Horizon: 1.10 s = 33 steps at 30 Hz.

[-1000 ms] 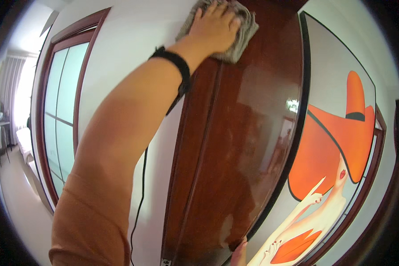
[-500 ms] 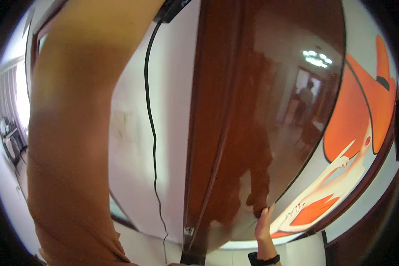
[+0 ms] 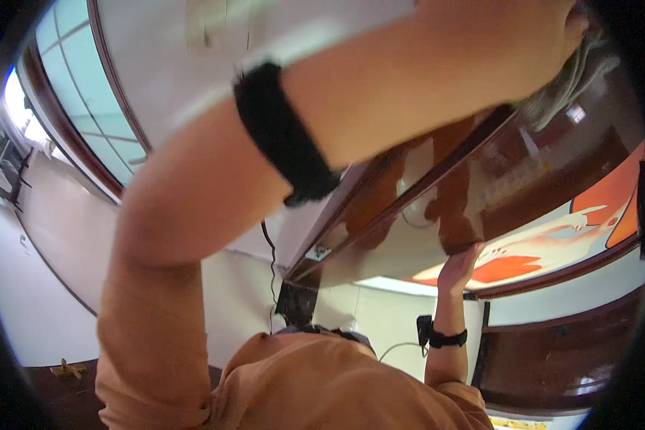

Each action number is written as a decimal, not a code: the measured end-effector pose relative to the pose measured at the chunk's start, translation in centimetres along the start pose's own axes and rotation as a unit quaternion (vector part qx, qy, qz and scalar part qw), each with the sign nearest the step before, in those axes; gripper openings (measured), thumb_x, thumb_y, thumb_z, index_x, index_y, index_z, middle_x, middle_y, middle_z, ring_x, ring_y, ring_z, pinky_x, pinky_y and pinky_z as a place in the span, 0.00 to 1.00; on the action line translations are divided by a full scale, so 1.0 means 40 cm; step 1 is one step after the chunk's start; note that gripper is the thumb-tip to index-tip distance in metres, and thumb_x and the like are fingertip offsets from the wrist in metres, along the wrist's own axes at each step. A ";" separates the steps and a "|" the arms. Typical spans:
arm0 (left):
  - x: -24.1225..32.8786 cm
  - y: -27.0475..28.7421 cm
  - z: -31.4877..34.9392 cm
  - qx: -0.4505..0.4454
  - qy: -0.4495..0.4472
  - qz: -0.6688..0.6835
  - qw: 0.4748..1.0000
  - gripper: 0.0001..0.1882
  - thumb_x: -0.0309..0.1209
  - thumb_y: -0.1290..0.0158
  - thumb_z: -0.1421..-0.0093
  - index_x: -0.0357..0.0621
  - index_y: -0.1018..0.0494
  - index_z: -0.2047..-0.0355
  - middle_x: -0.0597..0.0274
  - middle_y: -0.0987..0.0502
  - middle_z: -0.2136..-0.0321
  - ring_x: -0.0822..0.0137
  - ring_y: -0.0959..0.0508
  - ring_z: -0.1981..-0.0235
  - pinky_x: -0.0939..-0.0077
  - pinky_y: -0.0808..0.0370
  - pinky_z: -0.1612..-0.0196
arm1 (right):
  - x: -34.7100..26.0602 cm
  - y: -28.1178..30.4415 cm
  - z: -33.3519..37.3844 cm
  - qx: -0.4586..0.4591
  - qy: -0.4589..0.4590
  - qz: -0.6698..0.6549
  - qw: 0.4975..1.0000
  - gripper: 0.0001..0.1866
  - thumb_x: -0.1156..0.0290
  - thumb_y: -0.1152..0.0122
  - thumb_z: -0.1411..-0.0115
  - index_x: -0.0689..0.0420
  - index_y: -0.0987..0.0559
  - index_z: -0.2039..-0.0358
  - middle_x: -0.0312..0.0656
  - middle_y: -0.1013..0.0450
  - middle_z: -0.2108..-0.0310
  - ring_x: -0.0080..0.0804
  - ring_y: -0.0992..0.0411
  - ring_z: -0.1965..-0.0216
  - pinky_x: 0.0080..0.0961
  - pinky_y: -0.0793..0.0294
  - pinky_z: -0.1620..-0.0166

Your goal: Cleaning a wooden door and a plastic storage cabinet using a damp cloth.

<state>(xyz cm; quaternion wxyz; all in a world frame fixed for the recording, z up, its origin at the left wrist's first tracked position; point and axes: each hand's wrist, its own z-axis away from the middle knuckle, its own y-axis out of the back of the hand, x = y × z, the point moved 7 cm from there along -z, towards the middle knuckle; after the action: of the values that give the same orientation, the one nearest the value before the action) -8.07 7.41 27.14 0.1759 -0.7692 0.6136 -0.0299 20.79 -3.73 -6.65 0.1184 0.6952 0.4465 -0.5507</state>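
My left arm reaches across the upper part of the head view. At its end my left hand [image 3: 552,54], partly cut off at the rim, is closed on a greyish cloth [image 3: 562,89]. This cloth lies against a glossy dark-brown wooden door [image 3: 408,236]. Lower down, my right hand [image 3: 460,271] is at the door's edge, seemingly gripping it; some of its fingers are hidden. A black band [image 3: 283,132] circles my left forearm, and another black band [image 3: 448,338] is on my right wrist.
Beyond the door hangs an orange and cream picture [image 3: 516,266]. A black cable [image 3: 271,247] runs down beside the white wall [image 3: 165,50]. At the left is a brown-framed frosted glass panel [image 3: 82,86]. Dark-brown furniture [image 3: 552,351] stands at the lower right.
My left arm has swung from the left side over to the upper right, bringing the cloth into view. The view has tilted down, so my right hand appears higher, still at the door's edge.
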 end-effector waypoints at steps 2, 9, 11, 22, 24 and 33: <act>0.034 0.040 0.085 -0.016 0.012 0.010 1.000 0.23 0.34 0.51 0.39 0.33 0.36 0.48 0.28 0.51 0.40 0.29 0.37 0.45 0.52 0.27 0.49 | -0.003 0.012 -0.014 -0.014 0.019 -0.004 1.000 0.30 0.51 0.58 0.33 0.58 0.41 0.39 0.41 0.43 0.38 0.34 0.48 0.37 0.36 0.56 0.35; 0.080 0.163 0.541 -0.206 0.235 0.022 0.950 0.38 0.33 0.32 0.60 0.62 0.32 0.46 0.41 0.49 0.38 0.37 0.39 0.42 0.51 0.33 0.44 | -0.037 -0.022 -0.013 -0.025 0.037 0.004 0.999 0.30 0.49 0.55 0.34 0.56 0.39 0.40 0.39 0.40 0.40 0.35 0.45 0.39 0.38 0.53 0.36; 0.108 0.209 0.700 -0.238 0.274 0.003 0.932 0.39 0.34 0.34 0.55 0.59 0.37 0.42 0.40 0.47 0.39 0.38 0.39 0.42 0.53 0.35 0.43 | -0.034 -0.027 -0.011 -0.031 0.038 0.033 0.998 0.32 0.48 0.56 0.34 0.55 0.42 0.38 0.40 0.43 0.38 0.35 0.47 0.38 0.38 0.53 0.36; 0.173 0.360 1.307 -0.206 0.666 0.167 0.698 0.38 0.26 0.47 0.43 0.36 0.54 0.36 0.34 0.47 0.40 0.37 0.46 0.38 0.56 0.46 0.37 | -0.033 -0.001 -0.025 -0.005 0.050 0.048 0.998 0.32 0.51 0.60 0.33 0.52 0.50 0.34 0.39 0.52 0.34 0.37 0.54 0.34 0.38 0.60 0.32; 0.216 0.350 1.187 -0.345 0.294 -0.017 0.891 0.36 0.27 0.49 0.43 0.35 0.53 0.37 0.29 0.49 0.40 0.30 0.46 0.40 0.46 0.46 0.39 | -0.012 0.027 -0.035 -0.011 0.030 0.055 0.998 0.32 0.51 0.59 0.33 0.51 0.51 0.34 0.39 0.53 0.33 0.37 0.55 0.34 0.40 0.61 0.32; 0.161 0.219 0.859 -0.326 0.223 -0.146 0.907 0.25 0.32 0.54 0.41 0.28 0.38 0.46 0.18 0.56 0.41 0.23 0.51 0.40 0.36 0.52 0.41 | -0.056 -0.064 -0.022 -0.093 0.049 0.023 0.994 0.34 0.46 0.64 0.33 0.56 0.49 0.35 0.40 0.51 0.34 0.35 0.54 0.34 0.35 0.59 0.34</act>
<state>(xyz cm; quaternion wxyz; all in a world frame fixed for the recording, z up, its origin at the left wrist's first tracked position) -5.68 7.68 -8.82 -0.2329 -0.8377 0.4934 -0.0240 19.46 -2.80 -3.56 0.1729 0.7174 0.4849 -0.4694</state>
